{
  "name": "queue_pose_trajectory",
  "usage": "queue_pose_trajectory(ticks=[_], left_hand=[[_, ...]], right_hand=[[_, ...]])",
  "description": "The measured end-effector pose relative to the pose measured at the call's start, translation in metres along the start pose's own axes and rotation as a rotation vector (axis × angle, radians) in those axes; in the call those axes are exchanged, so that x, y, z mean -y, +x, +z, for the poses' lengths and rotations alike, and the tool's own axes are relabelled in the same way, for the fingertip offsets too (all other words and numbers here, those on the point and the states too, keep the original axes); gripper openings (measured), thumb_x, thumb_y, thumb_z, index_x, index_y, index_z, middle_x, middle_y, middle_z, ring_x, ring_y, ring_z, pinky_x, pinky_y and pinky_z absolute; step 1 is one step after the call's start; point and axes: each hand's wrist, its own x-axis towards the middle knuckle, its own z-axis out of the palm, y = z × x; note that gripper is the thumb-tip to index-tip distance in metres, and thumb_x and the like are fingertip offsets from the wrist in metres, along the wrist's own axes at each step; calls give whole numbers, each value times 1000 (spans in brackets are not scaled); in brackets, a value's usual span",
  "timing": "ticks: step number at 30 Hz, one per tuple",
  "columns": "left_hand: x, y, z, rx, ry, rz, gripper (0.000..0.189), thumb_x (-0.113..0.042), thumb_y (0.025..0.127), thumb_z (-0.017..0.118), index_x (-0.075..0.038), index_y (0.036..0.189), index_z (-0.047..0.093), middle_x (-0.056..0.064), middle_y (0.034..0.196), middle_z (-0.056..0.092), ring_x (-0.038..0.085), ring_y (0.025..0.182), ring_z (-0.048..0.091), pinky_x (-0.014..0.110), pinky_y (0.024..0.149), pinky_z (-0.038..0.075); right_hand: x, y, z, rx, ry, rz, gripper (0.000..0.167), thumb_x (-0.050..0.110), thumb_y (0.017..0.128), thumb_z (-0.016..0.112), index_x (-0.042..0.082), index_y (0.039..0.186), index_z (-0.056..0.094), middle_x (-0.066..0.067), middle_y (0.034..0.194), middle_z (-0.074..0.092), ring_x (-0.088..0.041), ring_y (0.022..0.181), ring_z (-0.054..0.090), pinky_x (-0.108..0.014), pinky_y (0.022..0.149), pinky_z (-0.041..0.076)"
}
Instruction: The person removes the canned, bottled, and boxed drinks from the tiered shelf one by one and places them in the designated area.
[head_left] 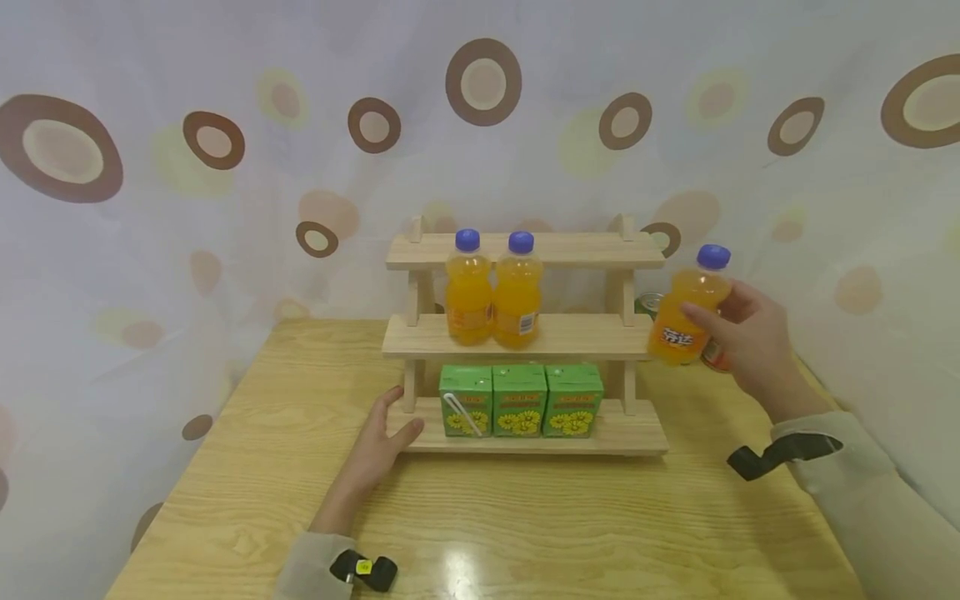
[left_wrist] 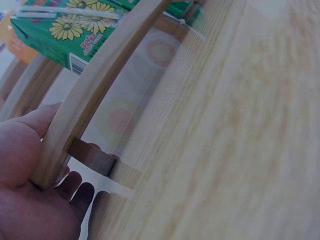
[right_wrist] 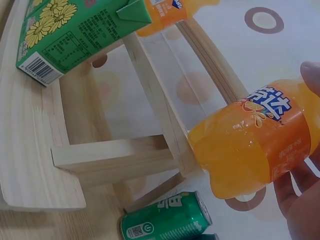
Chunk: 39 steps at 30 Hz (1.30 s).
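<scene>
My right hand (head_left: 757,350) holds an orange soda bottle (head_left: 688,298) with a blue cap, tilted, off the right end of the wooden tiered shelf (head_left: 585,333). In the right wrist view the bottle's base (right_wrist: 227,157) is close to the end of the middle board. My left hand (head_left: 375,446) grips the left end of the bottom board (left_wrist: 87,100), thumb above and fingers below. Two similar bottles, a left one (head_left: 468,300) and a right one (head_left: 517,300), stand side by side on the middle tier. Three green drink cartons (head_left: 519,402) stand in a row on the bottom tier.
A green can (right_wrist: 167,220) stands on the table (head_left: 525,517) behind the shelf's right end. Part of a red can (head_left: 715,357) shows below the held bottle. A patterned curtain (head_left: 300,167) hangs behind the table.
</scene>
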Motion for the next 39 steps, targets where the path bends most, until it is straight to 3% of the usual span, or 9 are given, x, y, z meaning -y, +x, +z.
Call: queue_pose_trajectory(ticks=[5,9,12,17,26,32,39], left_hand=[[-4,-1,0,2,-12,-16,71,-33,99,62,-13,154,22,15,163,11,36,149,2,61,115,6],[0,1,0,-8,1,-16,73,-35,98,63,-13,154,23,14,162,12,35,149,3,60,115,7],[0,1,0,-15,7,-12,73,-36,97,64,-14,154,23,14,162,14,34,149,4,59,116,8],[1,1,0,-15,9,-7,73,-37,97,64,-14,154,23,13,162,13,34,149,4,60,115,8],[0,0,0,-17,-2,-5,74,-37,97,64,-14,155,23,13,162,14,34,149,4,60,116,7],[-1,0,-1,-12,-2,-6,73,-36,98,63,-15,155,23,12,163,13,34,149,3,61,115,7],[-1,1,0,-12,1,-1,74,-35,98,64,-12,155,23,14,162,14,36,149,4,61,115,8]], right_hand=[[0,-2,-8,-20,-8,47,48,20,89,76,11,133,61,9,114,70,-9,92,64,-21,59,55],[-1,-6,-13,-31,-84,81,48,26,91,74,15,135,60,13,114,67,-8,92,62,-23,56,54],[-3,-8,-16,-24,-103,110,49,28,91,73,15,136,58,15,115,66,-6,98,62,-25,63,57],[-13,-10,-21,-22,-141,131,50,31,92,72,17,137,57,17,112,66,-6,91,63,-27,60,56],[-49,-13,-24,0,-179,78,46,25,93,71,10,134,57,18,112,64,-1,99,62,-18,73,55],[-66,-12,-22,15,-206,55,54,26,94,70,5,140,53,17,119,62,3,109,56,-11,83,48],[-82,-11,-21,10,-231,88,57,31,93,71,4,140,53,20,116,61,4,105,56,-7,83,45]])
